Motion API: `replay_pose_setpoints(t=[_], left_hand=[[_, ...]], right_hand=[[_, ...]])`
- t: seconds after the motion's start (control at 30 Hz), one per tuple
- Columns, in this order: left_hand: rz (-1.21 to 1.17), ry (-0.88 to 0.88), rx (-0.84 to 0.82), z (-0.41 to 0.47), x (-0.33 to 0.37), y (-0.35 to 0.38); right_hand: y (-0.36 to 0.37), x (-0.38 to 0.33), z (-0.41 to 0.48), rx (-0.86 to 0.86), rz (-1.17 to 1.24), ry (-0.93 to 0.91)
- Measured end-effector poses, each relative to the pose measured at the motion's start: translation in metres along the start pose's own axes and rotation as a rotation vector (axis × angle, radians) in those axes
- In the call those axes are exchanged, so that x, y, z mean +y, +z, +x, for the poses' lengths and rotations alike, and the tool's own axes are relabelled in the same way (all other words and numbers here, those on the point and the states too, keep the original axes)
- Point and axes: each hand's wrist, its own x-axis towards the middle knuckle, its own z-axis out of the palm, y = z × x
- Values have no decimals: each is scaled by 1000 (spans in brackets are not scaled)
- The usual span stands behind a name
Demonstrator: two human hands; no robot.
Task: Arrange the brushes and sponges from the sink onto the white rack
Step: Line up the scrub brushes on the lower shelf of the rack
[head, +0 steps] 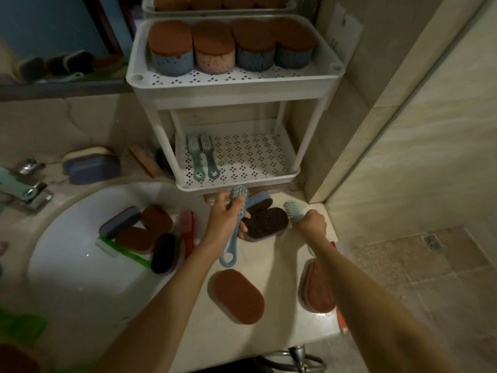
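Note:
My left hand grips a blue long-handled brush just in front of the white rack's lower shelf, bristle head toward the rack. My right hand holds a pale green brush by its handle, off to the right above the counter. Two brushes, one green and one blue, lie side by side at the left of the lower shelf. The upper shelf carries several stacked sponges with brown tops. The white sink holds several sponges and brushes heaped at its right side.
Loose sponges lie on the counter: a black one between my hands, a brown oval one, and a stack near the right edge. A chrome tap stands at the left. A tiled wall rises right of the rack.

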Motion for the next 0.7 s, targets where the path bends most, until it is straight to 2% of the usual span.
replay_pose_setpoints(t=[0.17,0.27,0.37,0.53,0.63,0.7], left_hand=[[15,-35,-13,2,-2,-6],[33,-10,13,8,3,-11],[-67,8,19,16,17,-15],[-190,-63,122,40,40,-28],[-138,-121,204,62,42,-39],[-91,-146,184,73,44,-43]], right_hand=[[-9,-3,-10,69,21,-43],[-22,-13,-24,167,-12,-147],[-37,-38,-41,214,-38,-297],[-43,-103,-40,-51,68,-459],[-35,-142,-25,-152,92,-487],[-26,-164,-11,-211,90,-473]])
